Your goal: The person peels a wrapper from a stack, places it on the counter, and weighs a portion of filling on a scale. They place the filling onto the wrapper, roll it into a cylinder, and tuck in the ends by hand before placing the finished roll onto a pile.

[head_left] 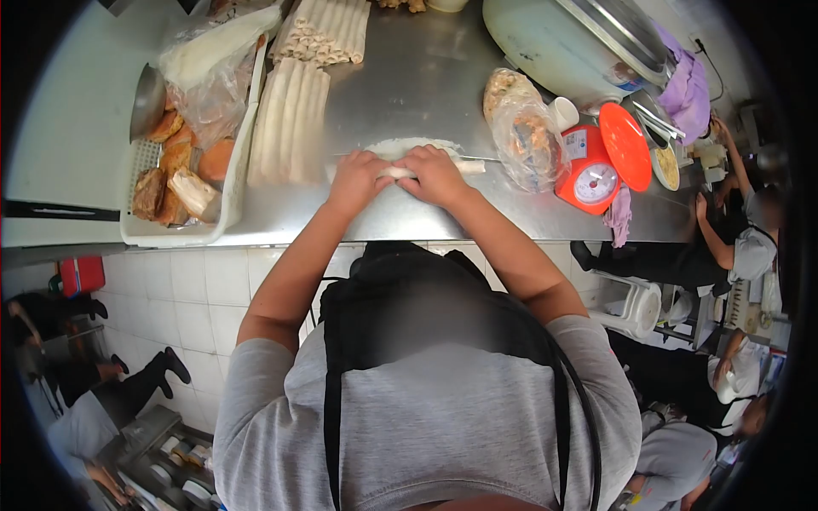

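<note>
Both hands are on a pale, thin roll of dough (470,167) lying crosswise on the steel table (396,85). My left hand (360,180) has its fingers curled over the left part of the roll, with the thumb pointing inward. My right hand (430,175) is curled over the middle, its thumb close to the left thumb. The right end of the roll sticks out past my right hand. White flour (409,144) is spread just beyond the fingers. Long pale rolls (290,119) lie side by side to the left of my left hand.
A white basket (239,170) with food pieces and plastic bags stands left. More rolls (319,30) are stacked behind. On the right are a bagged food bundle (527,140), a white cup (563,113), a red scale (588,170) and a large bowl (554,43). Several people work farther off.
</note>
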A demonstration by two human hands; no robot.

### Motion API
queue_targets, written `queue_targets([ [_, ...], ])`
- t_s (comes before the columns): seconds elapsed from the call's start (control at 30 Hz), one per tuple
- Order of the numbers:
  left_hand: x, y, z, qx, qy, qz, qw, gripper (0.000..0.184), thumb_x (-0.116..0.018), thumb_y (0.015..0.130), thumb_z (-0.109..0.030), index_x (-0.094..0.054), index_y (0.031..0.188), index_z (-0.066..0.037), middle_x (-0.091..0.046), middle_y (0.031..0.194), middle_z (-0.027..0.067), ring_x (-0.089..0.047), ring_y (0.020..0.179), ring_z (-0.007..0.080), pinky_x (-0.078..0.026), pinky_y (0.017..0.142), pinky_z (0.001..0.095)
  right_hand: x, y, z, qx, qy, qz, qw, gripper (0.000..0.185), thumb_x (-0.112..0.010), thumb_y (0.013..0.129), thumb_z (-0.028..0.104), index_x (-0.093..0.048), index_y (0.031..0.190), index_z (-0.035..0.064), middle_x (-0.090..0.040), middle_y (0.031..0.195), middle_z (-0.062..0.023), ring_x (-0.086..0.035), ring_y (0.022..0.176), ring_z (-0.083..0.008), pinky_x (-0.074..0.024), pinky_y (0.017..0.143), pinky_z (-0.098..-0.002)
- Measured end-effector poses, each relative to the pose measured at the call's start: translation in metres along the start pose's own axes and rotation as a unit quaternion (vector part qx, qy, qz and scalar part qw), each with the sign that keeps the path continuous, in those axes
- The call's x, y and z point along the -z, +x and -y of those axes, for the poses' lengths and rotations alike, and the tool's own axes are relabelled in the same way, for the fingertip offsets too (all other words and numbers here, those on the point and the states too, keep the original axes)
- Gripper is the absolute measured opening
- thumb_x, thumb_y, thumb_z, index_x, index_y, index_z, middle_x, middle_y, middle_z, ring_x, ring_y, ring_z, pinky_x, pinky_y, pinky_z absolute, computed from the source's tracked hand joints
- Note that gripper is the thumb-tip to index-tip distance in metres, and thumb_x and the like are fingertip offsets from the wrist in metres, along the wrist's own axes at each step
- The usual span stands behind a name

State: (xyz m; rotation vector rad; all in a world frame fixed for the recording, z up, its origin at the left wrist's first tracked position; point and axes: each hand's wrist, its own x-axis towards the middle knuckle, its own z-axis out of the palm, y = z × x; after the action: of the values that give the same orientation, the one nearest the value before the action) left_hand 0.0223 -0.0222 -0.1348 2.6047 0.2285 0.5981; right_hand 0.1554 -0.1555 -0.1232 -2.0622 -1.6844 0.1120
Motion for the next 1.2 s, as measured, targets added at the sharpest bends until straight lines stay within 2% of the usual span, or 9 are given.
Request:
queue_targets([
  [0.3, 0.004, 0.001, -0.003, 0.008, -0.005, 0.02, 1.0, 0.025, -0.069, 0.064, -0.017, -0.064, 0.087, -0.008, -0.059, 0.086, 0.0074, -0.053, 0.086, 0.0268, -0.04, 0.074, 0.0389, 0.02, -0.042, -0.032, -0.084, -0.033, -0.078, 0.993, 0.027, -0.068, 0.065, 0.024, -0.063, 0.091, 0.0154, -0.056, 0.093, -0.0028, -0.049, 0.092, -0.0228, -0.0361, 0.079, -0.0384],
  [0.4, 0.005, 0.002, -0.006, -0.013, -0.009, -0.012, 1.0, 0.023, -0.07, 0.063, -0.016, -0.064, 0.085, -0.008, -0.058, 0.082, 0.009, -0.054, 0.079, 0.029, -0.041, 0.071, 0.0394, 0.018, -0.042, -0.032, -0.1, -0.032, -0.075, 0.992, 0.025, -0.067, 0.066, 0.024, -0.063, 0.09, 0.0147, -0.057, 0.092, -0.0032, -0.05, 0.093, -0.0226, -0.0365, 0.08, -0.0375],
  [0.5, 0.008, 0.002, -0.013, 0.006, 0.014, -0.003, 1.0, 0.024, -0.07, 0.063, -0.016, -0.064, 0.085, -0.008, -0.059, 0.086, 0.0098, -0.054, 0.082, 0.0293, -0.041, 0.072, 0.0401, 0.047, -0.039, -0.032, -0.06, 0.01, -0.026, 0.998, 0.025, -0.067, 0.067, 0.023, -0.063, 0.09, 0.0124, -0.057, 0.093, -0.0049, -0.051, 0.095, -0.0241, -0.037, 0.081, -0.0378],
  [0.6, 0.011, 0.009, -0.025, 0.027, 0.073, 0.022, 0.997, 0.03, -0.07, 0.064, -0.022, -0.063, 0.089, -0.008, -0.058, 0.087, 0.0099, -0.053, 0.086, 0.0288, -0.04, 0.074, 0.0403, 0.097, -0.026, -0.066, -0.071, 0.036, -0.216, 0.973, 0.023, -0.062, 0.075, 0.023, -0.061, 0.092, 0.0066, -0.06, 0.09, -0.0122, -0.056, 0.088, -0.0305, -0.0431, 0.079, -0.0382],
  [0.67, 0.014, 0.008, -0.039, 0.056, 0.102, 0.044, 0.992, 0.033, -0.07, 0.064, -0.024, -0.062, 0.092, -0.008, -0.058, 0.087, 0.009, -0.052, 0.086, 0.0279, -0.04, 0.075, 0.0393, 0.137, -0.018, -0.099, -0.22, -0.002, -0.297, 0.929, 0.029, -0.06, 0.077, 0.028, -0.06, 0.091, 0.0027, -0.061, 0.086, -0.0155, -0.058, 0.082, -0.0328, -0.0448, 0.076, -0.0375],
  [0.73, 0.006, 0.024, -0.053, 0.071, 0.126, 0.04, 0.989, 0.035, -0.07, 0.064, -0.026, -0.061, 0.094, -0.008, -0.057, 0.087, 0.0076, -0.052, 0.086, 0.0265, -0.039, 0.077, 0.038, 0.168, -0.014, -0.132, -0.361, -0.063, -0.238, 0.899, 0.034, -0.055, 0.079, 0.031, -0.061, 0.095, 0.0015, -0.06, 0.096, -0.0199, -0.057, 0.089, -0.0369, -0.0449, 0.078, -0.0404],
  [0.83, -0.026, 0.034, -0.067, 0.035, 0.085, 0.026, 0.995, 0.034, -0.07, 0.065, -0.024, -0.061, 0.094, -0.01, -0.056, 0.087, 0.0057, -0.051, 0.086, 0.0248, -0.038, 0.077, 0.0365, 0.17, -0.004, -0.195, -0.477, -0.131, -0.066, 0.866, 0.053, -0.045, 0.083, 0.045, -0.06, 0.099, -0.0027, -0.056, 0.106, -0.0228, -0.052, 0.103, -0.035, -0.0416, 0.086, -0.0384],
  [0.93, -0.047, 0.037, -0.073, 0.053, 0.069, 0.016, 0.996, 0.03, -0.07, 0.065, -0.022, -0.062, 0.091, -0.011, -0.055, 0.088, 0.0042, -0.05, 0.087, 0.0237, -0.039, 0.076, 0.0366, 0.161, 0.003, -0.226, -0.428, -0.156, 0.083, 0.886, 0.077, -0.033, 0.082, 0.061, -0.056, 0.102, -0.0096, -0.052, 0.108, -0.0289, -0.048, 0.107, -0.0381, -0.0372, 0.092, -0.0396],
  [1.2, -0.051, 0.035, -0.071, 0.06, 0.031, 0.001, 0.998, 0.022, -0.07, 0.063, -0.021, -0.064, 0.081, -0.011, -0.055, 0.084, 0.0032, -0.051, 0.083, 0.0241, -0.04, 0.073, 0.0374, 0.147, -0.003, -0.24, -0.444, -0.151, 0.063, 0.881, 0.075, -0.033, 0.083, 0.059, -0.057, 0.1, -0.0093, -0.054, 0.105, -0.0282, -0.049, 0.107, -0.0364, -0.0371, 0.091, -0.038],
])
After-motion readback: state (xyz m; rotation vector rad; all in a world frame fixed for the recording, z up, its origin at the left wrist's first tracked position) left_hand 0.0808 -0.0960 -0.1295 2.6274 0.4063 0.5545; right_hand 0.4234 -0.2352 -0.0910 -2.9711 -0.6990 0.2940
